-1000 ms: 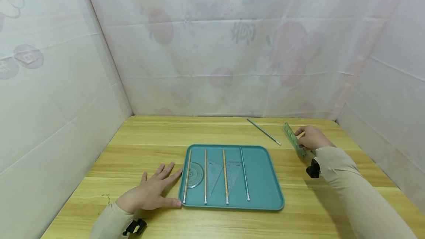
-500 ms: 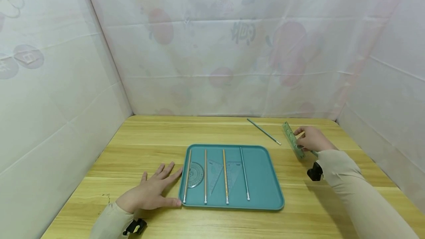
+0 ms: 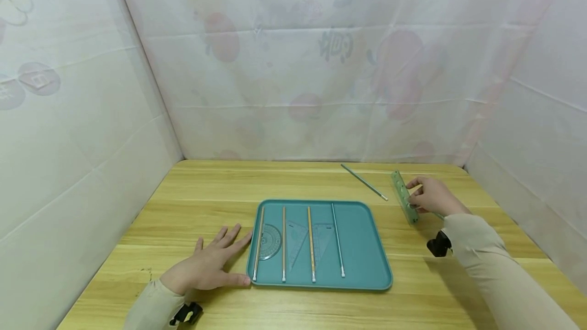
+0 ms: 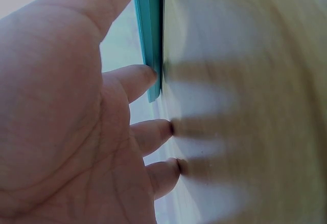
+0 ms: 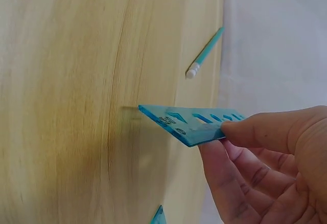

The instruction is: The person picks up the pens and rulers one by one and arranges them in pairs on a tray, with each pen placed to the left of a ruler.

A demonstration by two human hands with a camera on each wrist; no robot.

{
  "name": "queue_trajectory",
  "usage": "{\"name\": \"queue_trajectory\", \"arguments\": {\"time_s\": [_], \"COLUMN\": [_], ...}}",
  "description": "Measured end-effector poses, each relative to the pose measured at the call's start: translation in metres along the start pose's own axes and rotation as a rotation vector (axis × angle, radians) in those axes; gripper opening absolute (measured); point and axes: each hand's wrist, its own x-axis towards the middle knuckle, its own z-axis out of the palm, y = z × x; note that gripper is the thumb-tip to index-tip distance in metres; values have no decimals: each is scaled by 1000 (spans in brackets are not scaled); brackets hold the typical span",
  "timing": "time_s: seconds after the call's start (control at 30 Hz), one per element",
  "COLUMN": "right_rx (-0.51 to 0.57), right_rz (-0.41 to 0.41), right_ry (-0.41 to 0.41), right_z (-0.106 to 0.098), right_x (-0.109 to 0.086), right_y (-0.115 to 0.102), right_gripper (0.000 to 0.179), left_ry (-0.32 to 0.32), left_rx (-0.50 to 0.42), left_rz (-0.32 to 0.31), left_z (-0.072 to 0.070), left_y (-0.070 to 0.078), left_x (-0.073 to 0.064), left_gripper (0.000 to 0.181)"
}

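My right hand (image 3: 433, 196) pinches a translucent green ruler (image 3: 402, 195) between thumb and fingers at the table's right side. In the right wrist view the ruler (image 5: 196, 124) looks blue, shows cut-out shapes, and is held tilted, apart from the wood at its near end. My left hand (image 3: 206, 264) lies spread beside the teal tray (image 3: 364, 248), thumb and index finger touching its left edge. Inside the tray lie a clear protractor (image 3: 271, 241), two clear set squares (image 3: 297, 241) (image 3: 323, 238) and several pencils (image 3: 337, 238), roughly parallel.
A green pencil (image 3: 364, 182) with a white end lies slanted behind the tray. A pointed bluish piece (image 5: 159, 216) shows at the right wrist view's lower edge, mostly out of frame. Cloth walls (image 3: 284, 90) enclose the wooden table (image 3: 220, 180) at back and sides.
My right hand has shifted slightly right and nearer, and the ruler in it has turned and tilted a little. The left hand and the tray have stayed still.
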Motion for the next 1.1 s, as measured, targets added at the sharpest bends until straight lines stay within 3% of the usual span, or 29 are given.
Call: {"name": "queue_trajectory", "arguments": {"time_s": [1.1], "right_rx": [122], "right_rz": [-1], "right_ry": [-9], "right_z": [27], "right_x": [-27], "right_y": [-24], "right_gripper": [49], "left_ry": [2], "left_rx": [-6], "left_rz": [7], "left_z": [0], "left_y": [-1], "left_x": [1], "left_gripper": [103]}}
